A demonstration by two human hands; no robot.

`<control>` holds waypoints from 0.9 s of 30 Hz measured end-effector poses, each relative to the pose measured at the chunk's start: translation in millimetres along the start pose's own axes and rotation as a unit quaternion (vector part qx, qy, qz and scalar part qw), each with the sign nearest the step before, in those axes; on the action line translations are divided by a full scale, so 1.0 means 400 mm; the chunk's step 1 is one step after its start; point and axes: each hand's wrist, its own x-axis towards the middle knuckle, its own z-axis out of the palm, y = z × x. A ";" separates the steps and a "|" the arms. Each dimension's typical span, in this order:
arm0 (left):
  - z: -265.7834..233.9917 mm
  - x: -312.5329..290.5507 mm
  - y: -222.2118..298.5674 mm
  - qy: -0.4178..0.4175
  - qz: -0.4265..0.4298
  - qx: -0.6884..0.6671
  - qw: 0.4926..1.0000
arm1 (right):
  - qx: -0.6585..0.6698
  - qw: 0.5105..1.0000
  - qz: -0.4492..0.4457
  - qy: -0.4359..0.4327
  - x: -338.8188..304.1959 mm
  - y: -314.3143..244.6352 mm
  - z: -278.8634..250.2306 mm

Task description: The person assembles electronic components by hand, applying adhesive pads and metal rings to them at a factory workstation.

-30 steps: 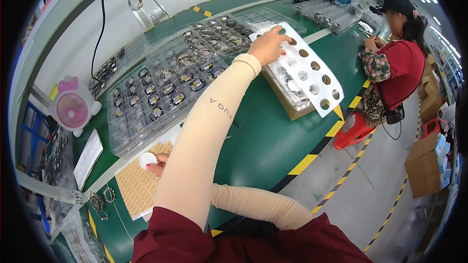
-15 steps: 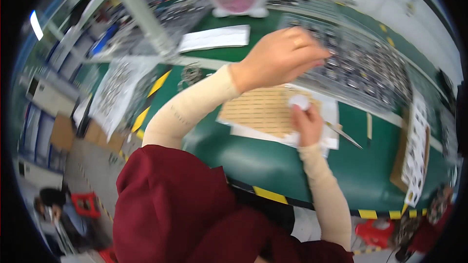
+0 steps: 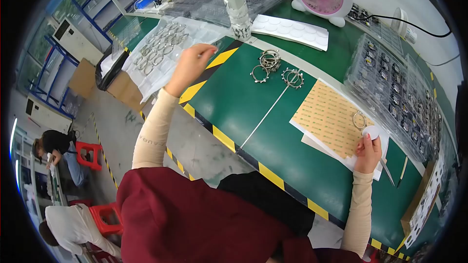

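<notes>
I now see the left hand (image 3: pixel 191 64), a second ago at the perforated white sheet (image 3: pixel 425 205), raised near the metal rings (image 3: pixel 162 47), fingers curled on I cannot tell what, while the right hand (image 3: pixel 368 154) still pinches the white disc (image 3: pixel 372 132) at the tan sheet (image 3: pixel 326 117).

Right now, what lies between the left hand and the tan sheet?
Between left hand and tan sheet, the head view shows striped tape, green tabletop and metal rings.
</notes>
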 end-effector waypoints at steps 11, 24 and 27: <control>0.252 0.003 0.112 -0.144 -0.026 -0.097 0.985 | -0.020 1.000 -0.003 -0.017 -0.013 -0.007 0.001; 0.432 -0.123 0.527 -0.552 -0.244 -0.695 0.389 | 0.125 0.991 -0.027 0.035 -0.029 -0.032 0.074; 0.442 -0.142 0.546 -0.511 -0.235 -0.751 0.346 | 0.111 0.992 0.053 0.010 -0.046 -0.034 0.071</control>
